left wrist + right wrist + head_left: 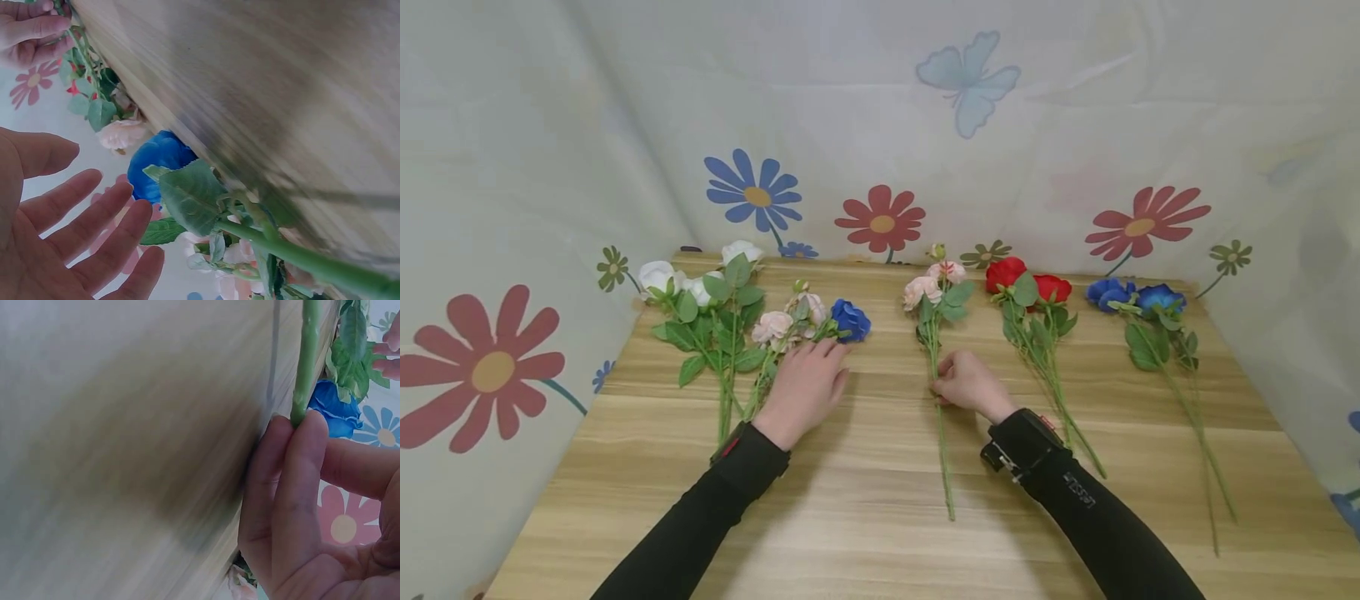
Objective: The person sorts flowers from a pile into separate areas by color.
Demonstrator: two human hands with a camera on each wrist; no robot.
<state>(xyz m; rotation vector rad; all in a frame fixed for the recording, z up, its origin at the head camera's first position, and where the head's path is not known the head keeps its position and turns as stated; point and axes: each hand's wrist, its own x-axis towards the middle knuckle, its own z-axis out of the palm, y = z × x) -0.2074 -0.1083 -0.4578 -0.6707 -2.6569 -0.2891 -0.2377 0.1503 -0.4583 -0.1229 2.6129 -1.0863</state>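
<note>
My right hand point(972, 385) pinches the green stem point(306, 362) of a pink artificial rose spray point(922, 292) between thumb and fingertips, low over the wooden table. The spray's pink blooms point to the back and its stem runs toward the front. My left hand point(805, 383) is spread with fingers extended, holding nothing, above a blue rose point(851, 321) and some pink roses point(772, 327). In the left wrist view, the blue rose point(159, 162) and its leaves lie just beyond those fingertips. The left hand hides part of these flowers' stems.
White roses point(657, 277) with leafy stems lie at the left of the table point(865, 500). To the right are red roses point(1006, 273), and farther right blue roses point(1159, 297). A flower-printed cloth point(850, 100) stands behind and beside the table.
</note>
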